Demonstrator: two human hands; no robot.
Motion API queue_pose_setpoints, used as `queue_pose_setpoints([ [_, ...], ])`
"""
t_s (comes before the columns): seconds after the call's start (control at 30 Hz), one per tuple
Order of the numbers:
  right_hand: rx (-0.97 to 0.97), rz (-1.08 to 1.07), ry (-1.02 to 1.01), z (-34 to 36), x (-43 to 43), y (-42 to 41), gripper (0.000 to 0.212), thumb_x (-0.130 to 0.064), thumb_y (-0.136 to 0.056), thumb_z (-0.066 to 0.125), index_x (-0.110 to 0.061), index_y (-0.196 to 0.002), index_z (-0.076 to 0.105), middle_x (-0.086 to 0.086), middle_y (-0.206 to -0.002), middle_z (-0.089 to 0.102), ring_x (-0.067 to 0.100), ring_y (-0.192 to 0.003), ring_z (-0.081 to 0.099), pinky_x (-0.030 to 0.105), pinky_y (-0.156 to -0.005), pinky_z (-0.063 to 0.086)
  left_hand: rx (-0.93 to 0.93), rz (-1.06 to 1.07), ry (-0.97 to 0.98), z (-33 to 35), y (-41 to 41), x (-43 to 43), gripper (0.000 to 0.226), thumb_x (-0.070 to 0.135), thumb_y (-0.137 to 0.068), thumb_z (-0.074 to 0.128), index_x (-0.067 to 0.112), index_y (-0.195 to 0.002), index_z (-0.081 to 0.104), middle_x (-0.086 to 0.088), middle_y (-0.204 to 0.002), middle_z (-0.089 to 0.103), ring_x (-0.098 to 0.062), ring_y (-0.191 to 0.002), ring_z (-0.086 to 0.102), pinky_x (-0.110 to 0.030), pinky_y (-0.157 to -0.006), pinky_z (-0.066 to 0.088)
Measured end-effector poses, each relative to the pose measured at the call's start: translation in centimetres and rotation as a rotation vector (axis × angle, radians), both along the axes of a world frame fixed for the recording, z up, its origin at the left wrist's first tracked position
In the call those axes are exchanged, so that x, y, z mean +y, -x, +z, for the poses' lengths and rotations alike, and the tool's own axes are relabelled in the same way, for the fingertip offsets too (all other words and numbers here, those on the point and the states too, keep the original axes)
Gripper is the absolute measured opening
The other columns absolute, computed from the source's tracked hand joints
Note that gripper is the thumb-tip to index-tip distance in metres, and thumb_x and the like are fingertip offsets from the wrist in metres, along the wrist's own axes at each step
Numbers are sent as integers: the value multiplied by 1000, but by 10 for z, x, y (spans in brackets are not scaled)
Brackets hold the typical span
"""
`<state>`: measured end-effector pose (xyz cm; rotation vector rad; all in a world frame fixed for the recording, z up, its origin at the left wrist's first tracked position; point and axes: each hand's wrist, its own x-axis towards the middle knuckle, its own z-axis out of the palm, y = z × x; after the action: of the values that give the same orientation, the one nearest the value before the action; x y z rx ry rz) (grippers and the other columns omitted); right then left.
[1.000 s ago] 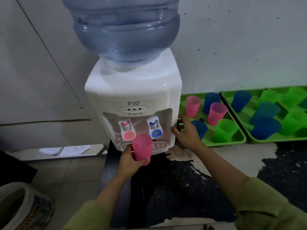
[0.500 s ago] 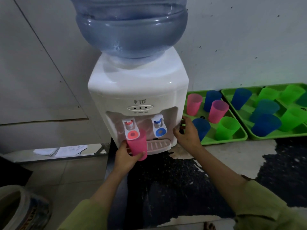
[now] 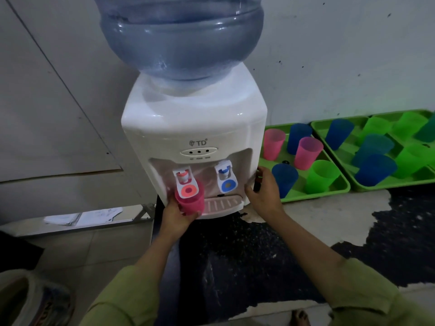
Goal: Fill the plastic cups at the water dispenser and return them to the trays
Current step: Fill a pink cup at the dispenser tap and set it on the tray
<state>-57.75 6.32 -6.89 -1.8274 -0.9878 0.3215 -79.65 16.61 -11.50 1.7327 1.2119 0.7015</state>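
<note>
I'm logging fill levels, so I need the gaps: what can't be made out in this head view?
Head view only:
- Water level in the pink cup: the red tap lever covers its mouth.
- The far-right tray: cut by the frame edge, cup count unknown.
- Labels under the dispenser's lights: too small.
- What the right hand touches: dark, unclear.

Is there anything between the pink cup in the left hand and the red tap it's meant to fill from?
Nothing visible. The left hand holds the pink cup right up under the red tap. The tap's lever overlaps the cup's rim in this view.
</note>
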Motion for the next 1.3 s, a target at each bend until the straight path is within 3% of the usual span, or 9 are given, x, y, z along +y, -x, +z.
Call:
queue_pose_setpoints([
  [0.07,49,-59,35,-9,-3,5,42,-17,-80,68,-8,-116,47,7,-106,57,19,-94,55,26,-77,44,-21,-25,-15,3,2,-4,78,10,-66,83,7,-131,41,-8,-119,62,-17,-104,60,-14,-78,47],
  [0.2,84,-76,172,-32,-12,28,35,-13,-79,68,-7,-109,51,10,-103,60,21,-91,58,28,-75,46,-99,-47,-45,11,11,-16,78,11,-69,82,37,-125,35,10,-119,56,0,-106,56,-24,-85,50],
  [0.3,54,115,249,-45,-12,52,39,-14,-79,68,-7,-114,52,11,-111,59,22,-102,58,23,-84,46,-95,-17,-111,15,19,-21,71,5,-75,75,17,-133,37,5,-126,53,-8,-112,55,-25,-89,48],
  [0.4,52,326,301,-43,0,72,62,-25,-77,72,-11,-130,43,8,-126,51,19,-118,49,15,-92,35,-128,5,-142,27,22,-23,56,-6,-82,62,9,-131,39,-2,-124,55,-11,-110,56,-19,-89,45],
  [0.5,32,411,291,-31,24,83,71,-28,-70,78,-12,-130,42,9,-128,52,23,-118,49,26,-97,40,-134,63,-207,41,20,-18,34,-4,-88,54,4,-120,49,-7,-113,60,-12,-102,58,-12,-85,43],
  [0.6,22,398,263,-23,46,92,60,-33,-71,74,-13,-122,49,9,-122,59,25,-112,56,37,-97,47,-23,89,-298,48,16,-10,17,5,-91,56,-3,-104,61,-17,-105,60,-24,-97,56,-19,-81,39],
  [0.8,81,345,139,-27,55,97,58,-39,-71,73,-17,-121,53,5,-122,61,20,-114,57,28,-99,44,100,65,-367,54,5,-6,17,7,-89,60,-8,-83,66,-21,-107,59,-15,-92,50,-18,-84,35],
  [1.03,107,437,195,-31,50,88,62,-27,-73,76,-19,-126,47,5,-121,61,21,-110,58,34,-95,48,19,94,-362,61,7,-16,13,-5,-89,52,-11,-87,64,-16,-108,51,-14,-92,48,1,-80,31],
  [1.3,126,416,169,-26,53,95,62,-29,-71,79,-12,-124,50,7,-122,61,23,-113,57,38,-98,47,-184,139,-234,76,5,-29,23,-5,-86,51,-1,-64,54,-16,-80,49,-2,-65,47,-12,-64,37],
])
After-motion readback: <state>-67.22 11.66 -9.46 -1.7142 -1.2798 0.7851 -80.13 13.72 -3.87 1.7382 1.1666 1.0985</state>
